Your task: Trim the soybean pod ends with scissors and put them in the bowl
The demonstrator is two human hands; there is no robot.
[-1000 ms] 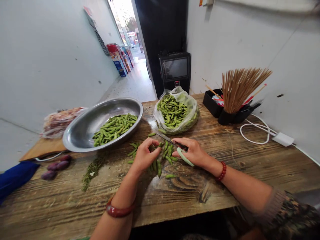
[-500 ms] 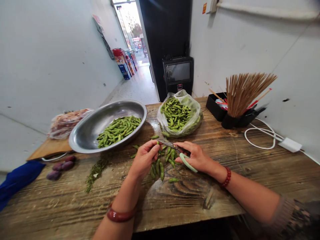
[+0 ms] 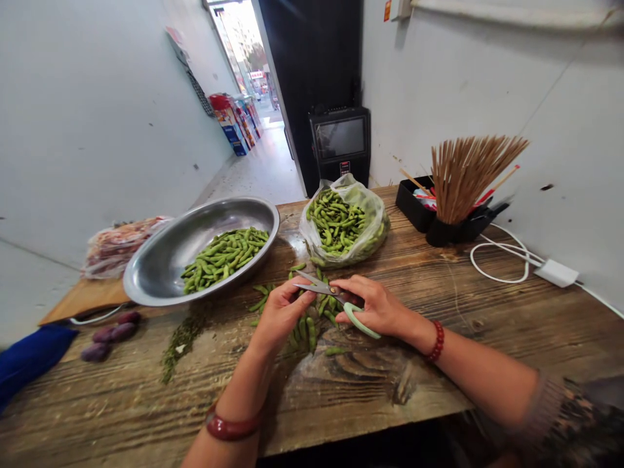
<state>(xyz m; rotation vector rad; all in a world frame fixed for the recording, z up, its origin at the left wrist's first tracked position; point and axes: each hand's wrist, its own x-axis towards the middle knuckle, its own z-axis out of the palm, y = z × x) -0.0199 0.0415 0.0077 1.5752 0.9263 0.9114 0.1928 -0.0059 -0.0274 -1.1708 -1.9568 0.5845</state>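
My right hand (image 3: 374, 304) grips a pair of scissors (image 3: 359, 318) by their pale green handles. Their metal blades stand apart, with the tips at the fingers of my left hand (image 3: 281, 311). That hand is closed in a pinch on an edamame pod, mostly hidden by the fingers and blades. Beneath and around both hands lie loose edamame pods (image 3: 311, 333) on the wooden table (image 3: 351, 416). Behind them, a clear plastic bag (image 3: 377, 224) is full of pods. To the left, a steel basin (image 3: 160, 260) holds a heap of pods (image 3: 227, 257).
Green trimmings (image 3: 178, 344) lie left of my left arm, near several purple round items (image 3: 114, 333) and a blue cloth (image 3: 34, 354). A filled plastic bag (image 3: 119, 246) rests on a wooden board (image 3: 88, 300). At back right are skewers (image 3: 468, 179), a black holder (image 3: 414, 205) and a white cable (image 3: 502, 281).
The scissor blades have spread apart and now show clearly at my left fingertips. The whole view has shifted slightly, with everything a little further left. Both hands stay in nearly the same place.
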